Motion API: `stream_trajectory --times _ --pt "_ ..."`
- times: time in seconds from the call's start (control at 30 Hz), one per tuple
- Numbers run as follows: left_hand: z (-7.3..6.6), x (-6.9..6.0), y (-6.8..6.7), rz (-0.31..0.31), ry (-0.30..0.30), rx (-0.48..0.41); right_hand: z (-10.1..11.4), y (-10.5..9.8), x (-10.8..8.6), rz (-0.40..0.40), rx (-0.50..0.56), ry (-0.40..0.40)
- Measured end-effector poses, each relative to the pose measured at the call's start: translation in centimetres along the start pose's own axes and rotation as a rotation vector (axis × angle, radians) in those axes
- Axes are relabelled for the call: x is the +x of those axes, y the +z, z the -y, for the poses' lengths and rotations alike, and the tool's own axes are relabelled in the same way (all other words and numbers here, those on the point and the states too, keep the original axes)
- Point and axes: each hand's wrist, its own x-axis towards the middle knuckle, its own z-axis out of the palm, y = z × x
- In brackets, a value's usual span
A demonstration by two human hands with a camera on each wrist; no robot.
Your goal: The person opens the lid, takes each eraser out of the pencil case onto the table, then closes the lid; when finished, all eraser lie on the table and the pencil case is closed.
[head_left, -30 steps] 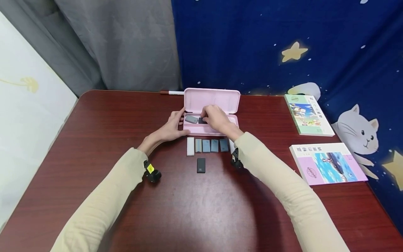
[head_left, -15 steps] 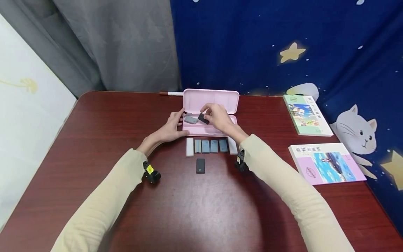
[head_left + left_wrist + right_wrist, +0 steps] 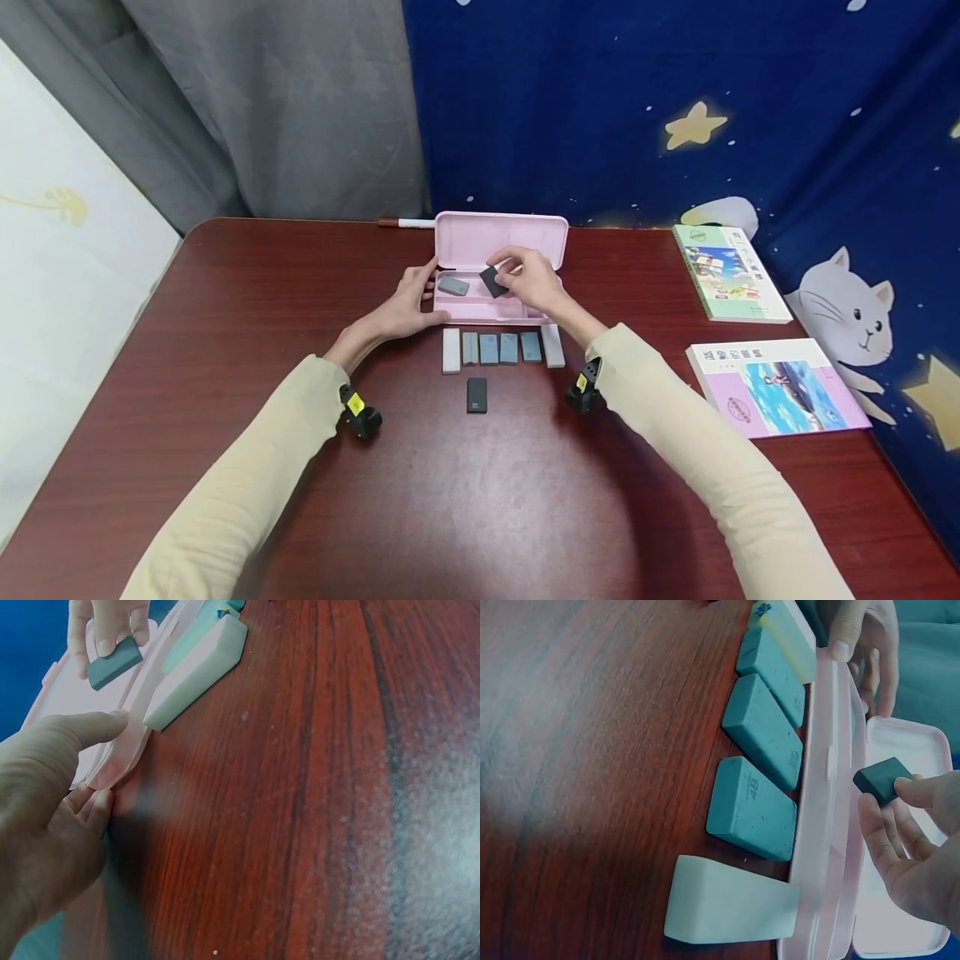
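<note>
A pink pencil case [image 3: 480, 310] lies with its lid raised. Thumb at the front corner and fingers at the side, my left hand [image 3: 405, 308] holds the case's left end. My right hand [image 3: 534, 279] pinches a small black eraser [image 3: 492, 282] between thumb and fingers, tilted above the case; the right wrist view shows this black eraser [image 3: 883, 780] clearly. Inside the case, at the left, lies a grey eraser [image 3: 453, 286]. Before the case stand a row of blue-grey erasers [image 3: 489, 349] and, at the row's ends, white blocks [image 3: 451, 350].
Nearer the person lies another black eraser [image 3: 477, 395]. A marker [image 3: 408, 222] rests behind the case at the table's back edge. On the right lie a green-edged book [image 3: 731, 273] and a purple-and-white book [image 3: 776, 387]. Curtains hang behind the table [image 3: 480, 517].
My right hand has lifted the black eraser out of the case's compartment and moved slightly right with it. My left hand has stayed on the case.
</note>
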Motion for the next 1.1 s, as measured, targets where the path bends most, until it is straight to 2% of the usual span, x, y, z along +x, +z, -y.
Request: stream_trajectory --times 0.13,0.3,0.43,0.67,1.1 --pt "-0.1 -0.1 0.0 0.003 0.003 0.000 -0.2 -0.4 -0.4 -0.007 0.147 0.065" --pt "0.0 -0.1 0.0 0.007 -0.007 0.004 -0.6 -0.7 -1.5 -0.003 0.264 0.128" --pt "0.1 0.0 0.1 0.005 -0.003 -0.008 -0.6 -0.9 -3.0 -0.011 0.278 0.155" --pt "0.1 0.1 0.0 0.005 0.000 0.003 -0.7 -1.0 -5.9 0.046 0.366 0.183" --pt "0.1 0.0 0.1 0.010 -0.007 0.008 -1.3 -0.2 -10.8 0.119 0.372 0.213"
